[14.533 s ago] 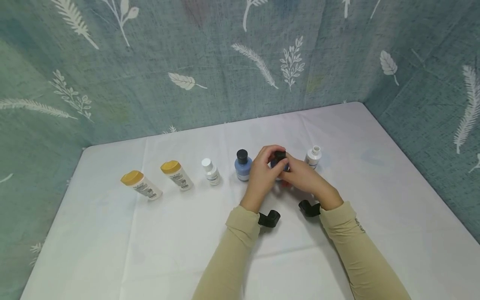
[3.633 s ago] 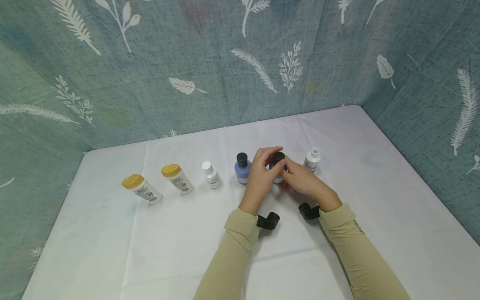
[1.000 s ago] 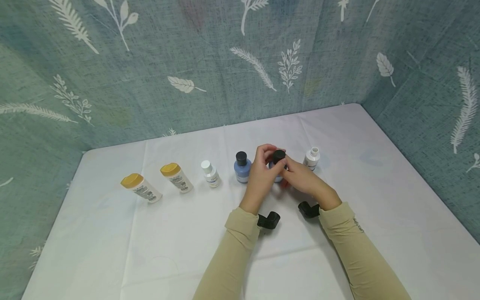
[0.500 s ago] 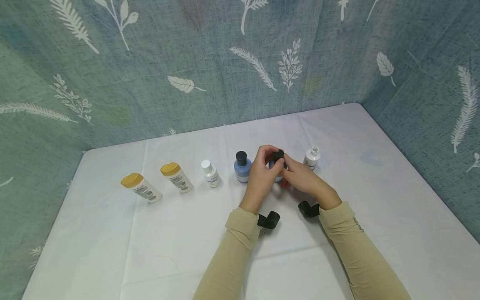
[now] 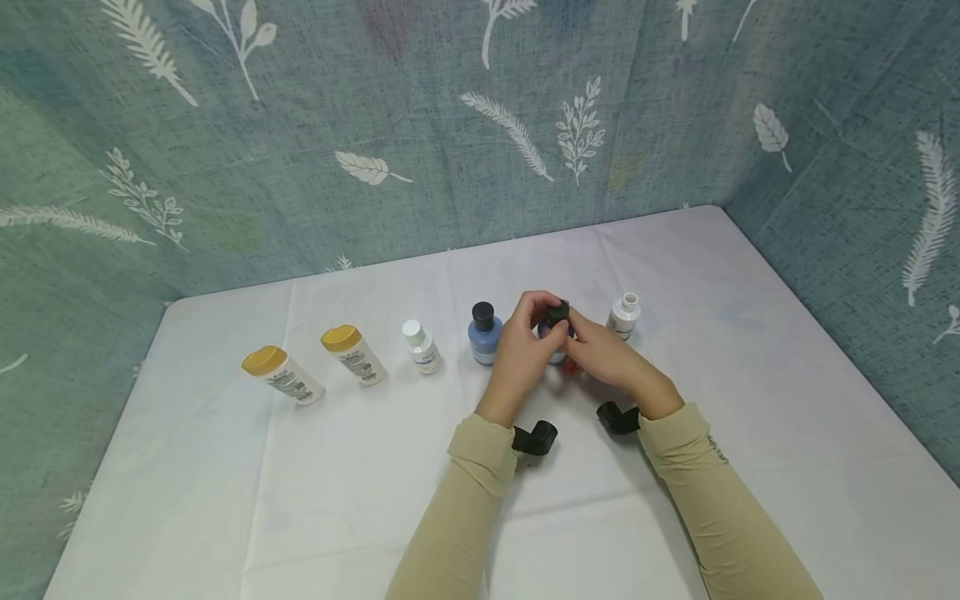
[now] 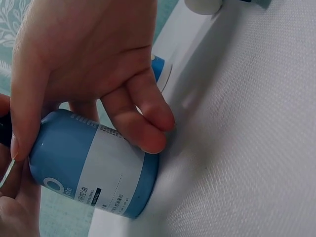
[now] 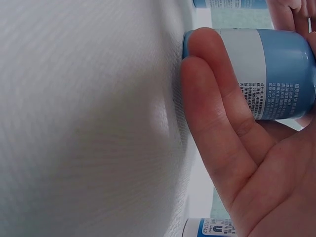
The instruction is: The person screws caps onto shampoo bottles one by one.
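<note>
In the head view a blue bottle with a white label band (image 6: pixel 111 170) stands upright between both hands, largely covered by them. Its black cap (image 5: pixel 557 314) lies between the thumb and curled index finger of my left hand (image 5: pixel 521 348), which pinches it. My right hand (image 5: pixel 606 357) grips the bottle near its shoulder; in the right wrist view two of its fingers (image 7: pixel 210 96) lie along the label. The left wrist view has the lower left fingers (image 6: pixel 140 126) curled against the bottle's side. Left of the hands stands a second blue bottle (image 5: pixel 485 340) with a black cap.
A white bottle (image 5: pixel 623 317) with a bare open neck stands right of the hands. Farther left are a white-capped bottle (image 5: pixel 423 350) and two yellow-capped white bottles (image 5: pixel 358 358). Black camera mounts (image 5: pixel 537 438) sit at both wrists. A patterned curtain (image 5: pixel 420 125) backs the white table (image 5: pixel 360 492).
Both hands stay at the same bottle throughout. The left fingers shift slightly around the black cap, covering and uncovering parts of its top. The other bottles keep their places.
</note>
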